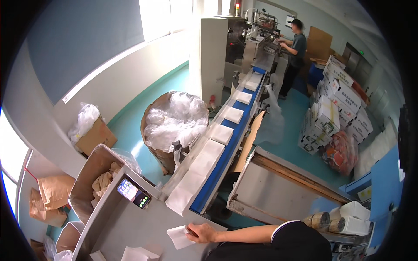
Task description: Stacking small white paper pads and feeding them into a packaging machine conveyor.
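Observation:
My right hand (203, 233) is closed on the near edge of a white paper packet (177, 238), just above the grey metal table (130, 226). The packet looks flat and slightly bent; its exact contents cannot be made out. Beyond the hand, a blue conveyor belt (208, 195) carries a line of white packets (195, 174). Those nearest me lie end to end, the farther ones spaced apart. More white paper pieces (138, 254) rest at the table's lower edge. My left hand is out of view.
A phone (134, 193) lies at the table's far left edge. Beside the belt stand a round bin of clear plastic film (176, 117) and a carton of brown paper (93, 174). Right are a metal-topped bench (278, 187) and stacked white cartons (326, 117). A person (297, 48) works at the far machine.

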